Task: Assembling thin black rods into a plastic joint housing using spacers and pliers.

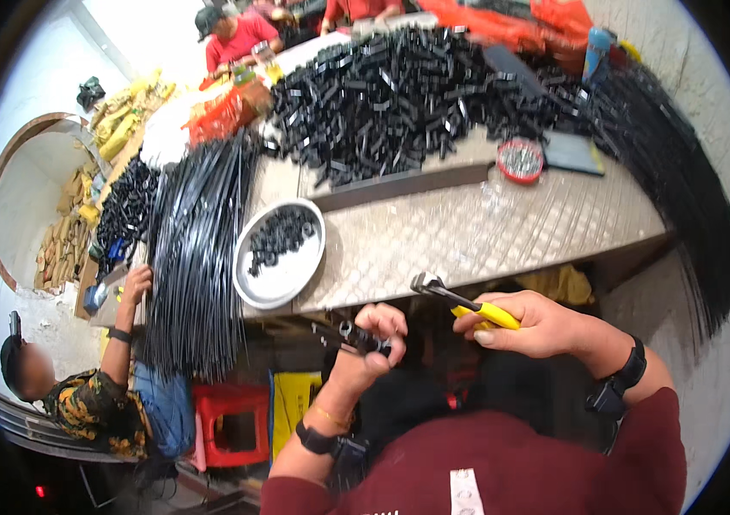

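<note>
My left hand [375, 336] is closed around a small black plastic part [353, 335], held just in front of the table's near edge. A tube-like end of the part sticks out past the fingers; the rest is hidden in the grip. To its right, my right hand [536, 324] grips pliers [495, 315] with yellow handles. The metal head of the pliers points up and left toward the table, apart from the black part. Beyond my left hand, a white basin [283, 293] on the table holds several small black rings [279, 239].
A large heap of black plastic parts [382, 94] sits behind a raised ledge [416, 184]. Long black strips hang over the table at the left [197, 249] and right [674, 163]. A red dish [521, 181] holds small metal pieces. A person [94, 403] works at the left beside a red stool [232, 395].
</note>
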### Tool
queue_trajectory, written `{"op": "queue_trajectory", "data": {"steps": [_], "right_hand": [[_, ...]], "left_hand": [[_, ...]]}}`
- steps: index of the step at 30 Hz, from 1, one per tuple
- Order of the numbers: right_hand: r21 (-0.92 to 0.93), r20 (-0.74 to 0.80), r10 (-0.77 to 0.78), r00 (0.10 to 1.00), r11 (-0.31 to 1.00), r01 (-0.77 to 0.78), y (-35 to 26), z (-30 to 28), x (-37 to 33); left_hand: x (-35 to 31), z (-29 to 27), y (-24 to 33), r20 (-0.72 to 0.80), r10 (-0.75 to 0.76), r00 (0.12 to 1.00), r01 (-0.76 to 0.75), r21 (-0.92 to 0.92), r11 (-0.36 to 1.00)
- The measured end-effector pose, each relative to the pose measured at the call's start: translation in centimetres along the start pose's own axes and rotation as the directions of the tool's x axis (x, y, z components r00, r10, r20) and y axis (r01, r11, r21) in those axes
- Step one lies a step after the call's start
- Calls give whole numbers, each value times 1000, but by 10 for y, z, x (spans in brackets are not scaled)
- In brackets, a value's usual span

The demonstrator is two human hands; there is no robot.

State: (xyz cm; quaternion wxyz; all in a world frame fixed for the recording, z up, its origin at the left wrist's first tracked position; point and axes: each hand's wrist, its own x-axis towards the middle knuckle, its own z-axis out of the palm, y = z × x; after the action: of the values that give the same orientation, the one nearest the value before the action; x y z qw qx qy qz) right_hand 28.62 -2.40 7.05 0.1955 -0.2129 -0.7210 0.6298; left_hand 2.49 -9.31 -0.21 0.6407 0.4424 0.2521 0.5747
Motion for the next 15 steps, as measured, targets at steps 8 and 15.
{"op": "queue_trajectory", "data": {"steps": [8, 15], "right_hand": [[-445, -239, -418, 877, 849, 284, -99, -69, 79], [-826, -45, -584, 811, 478, 299, -84, -54, 66]], "left_hand": [[2, 14, 7, -136, -4, 991, 24, 141, 990], [-2, -5, -1, -270, 75, 960, -33, 159, 987]]}}
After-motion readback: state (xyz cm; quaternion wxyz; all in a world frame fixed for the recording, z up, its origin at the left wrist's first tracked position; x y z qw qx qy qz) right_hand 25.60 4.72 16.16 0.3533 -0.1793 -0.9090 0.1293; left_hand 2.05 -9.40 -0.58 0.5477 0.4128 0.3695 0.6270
